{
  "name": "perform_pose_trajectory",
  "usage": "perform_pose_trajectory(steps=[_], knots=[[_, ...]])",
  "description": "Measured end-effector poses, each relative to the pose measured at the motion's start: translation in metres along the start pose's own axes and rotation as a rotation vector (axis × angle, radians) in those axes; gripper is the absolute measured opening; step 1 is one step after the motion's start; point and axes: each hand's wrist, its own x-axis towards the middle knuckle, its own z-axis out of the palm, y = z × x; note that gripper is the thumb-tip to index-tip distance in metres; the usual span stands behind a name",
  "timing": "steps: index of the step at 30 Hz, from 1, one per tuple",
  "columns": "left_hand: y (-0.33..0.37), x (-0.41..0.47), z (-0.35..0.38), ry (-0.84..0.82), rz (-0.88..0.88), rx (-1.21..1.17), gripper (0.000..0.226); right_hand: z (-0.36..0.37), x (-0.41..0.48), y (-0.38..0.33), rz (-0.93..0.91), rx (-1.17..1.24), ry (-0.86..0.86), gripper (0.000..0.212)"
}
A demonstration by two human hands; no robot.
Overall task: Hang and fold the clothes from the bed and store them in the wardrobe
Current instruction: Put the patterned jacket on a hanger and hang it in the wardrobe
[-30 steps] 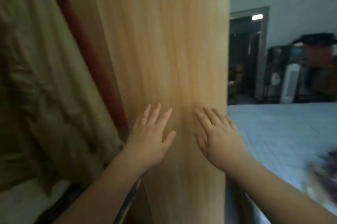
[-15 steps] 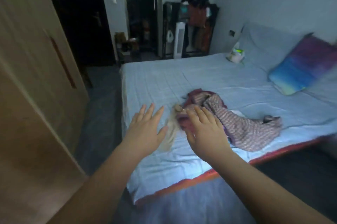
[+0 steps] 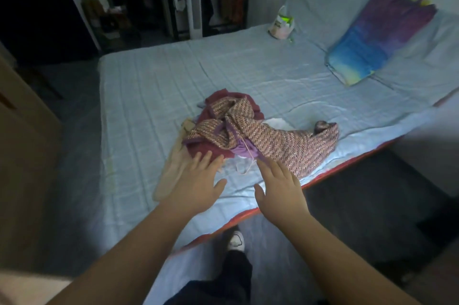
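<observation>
A heap of clothes (image 3: 250,133) lies on the bed (image 3: 149,96), near the bed's front edge where a red trim (image 3: 323,178) runs along the mattress. The heap is a tangle: a woven pink-and-brown patterned garment (image 3: 285,143) stretches off to the right, a maroon piece (image 3: 206,149) sits under and behind it, a bit of lilac cloth (image 3: 241,149) shows in the middle, and a pale beige garment (image 3: 171,173) trails from the heap's left side toward the viewer.

Both hands reach over the bed toward the heap, palms down, fingers straight and spread, holding nothing. The left hand (image 3: 196,185) is at the heap's near left corner, its fingertips overlapping the edge of the maroon piece and its outer side over the beige garment; whether it actually touches the cloth cannot be told. The right hand (image 3: 280,188) is just beside the near edge of the patterned garment, fingertips close to the lilac cloth and a thin loose cord (image 3: 248,160).

Farther back on the bed lie a multicoloured pillow (image 3: 380,39) on the right and a small plastic bag (image 3: 282,22) near the wall. A wooden wardrobe panel (image 3: 22,155) stands at the left edge.
</observation>
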Motion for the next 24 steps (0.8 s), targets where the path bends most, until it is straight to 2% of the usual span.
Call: perform_pose_trajectory(steps=[7,12,18,20,24], knots=[[-0.001,0.146,0.060,-0.131,0.006,-0.069,0.069,0.042,0.119,0.080,0.066,-0.015,-0.106,0.061],[-0.010,0.239,0.103,-0.250,0.070,-0.044,0.070,0.086,0.193,0.131,0.131,0.008,-0.294,0.060],[-0.007,0.300,0.159,-0.431,0.079,-0.039,0.068,0.134,0.243,0.177,0.208,0.048,-0.476,0.061],[-0.006,0.313,0.180,-0.505,0.033,-0.085,0.066,0.154,0.258,0.187,0.220,0.070,-0.516,0.062],[-0.002,0.332,0.225,-0.683,-0.034,-0.149,0.066,0.197,0.285,0.198,0.166,0.109,-0.584,0.067]])
